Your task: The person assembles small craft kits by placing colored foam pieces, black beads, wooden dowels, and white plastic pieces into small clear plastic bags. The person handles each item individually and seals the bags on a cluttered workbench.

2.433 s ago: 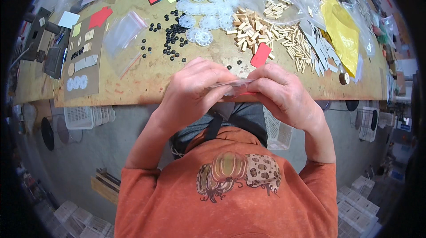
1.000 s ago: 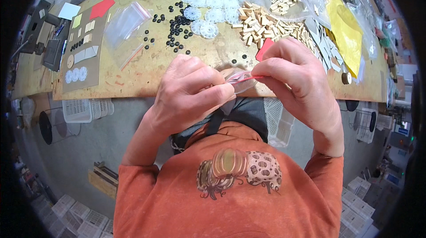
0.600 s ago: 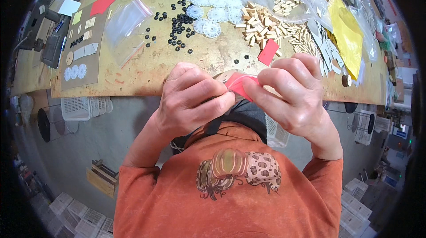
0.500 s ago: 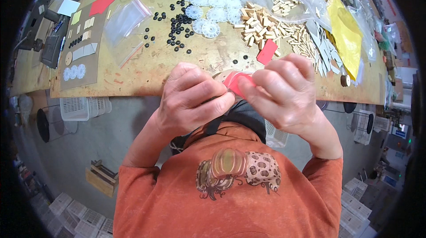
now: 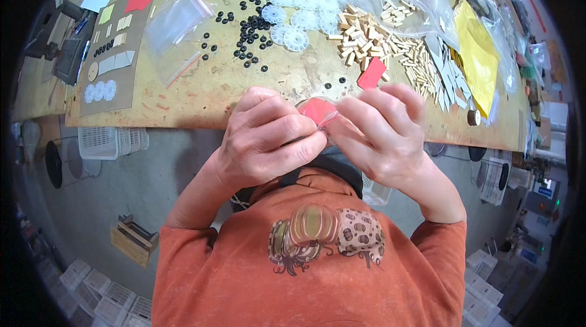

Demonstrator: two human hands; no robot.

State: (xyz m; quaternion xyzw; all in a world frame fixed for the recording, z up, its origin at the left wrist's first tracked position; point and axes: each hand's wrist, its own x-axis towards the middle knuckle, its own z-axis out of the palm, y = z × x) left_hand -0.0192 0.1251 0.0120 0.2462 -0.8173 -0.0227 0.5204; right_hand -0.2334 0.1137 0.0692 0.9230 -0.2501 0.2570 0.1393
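Observation:
Close to the table's front edge, a small clear plastic bag (image 5: 328, 121) hangs between my hands, with a red card (image 5: 316, 108) seen in or behind its film. My left hand (image 5: 265, 138) is closed, thumb and forefinger pinching the bag's edge. On the other side my right hand (image 5: 384, 135) has its fingers curled around the bag's right edge, slightly blurred; its fingertips are partly hidden. Just beyond the hands lie two black rings (image 5: 342, 80) and a loose red card (image 5: 372, 73).
Black rings (image 5: 250, 31), clear plastic wheels (image 5: 296, 39) and wooden blocks (image 5: 360, 37) lie in heaps on the table (image 5: 183, 98). Grey strips (image 5: 448, 74) and a yellow bag (image 5: 476, 58) are at right. A brown board (image 5: 128, 46) with sorted parts and empty zip bags (image 5: 177, 22) are at left.
My right hand has shifted slightly left and changed its hold along the bag's edge. The red card now shows more to the left, with clear film beside it. The view has tilted slightly.

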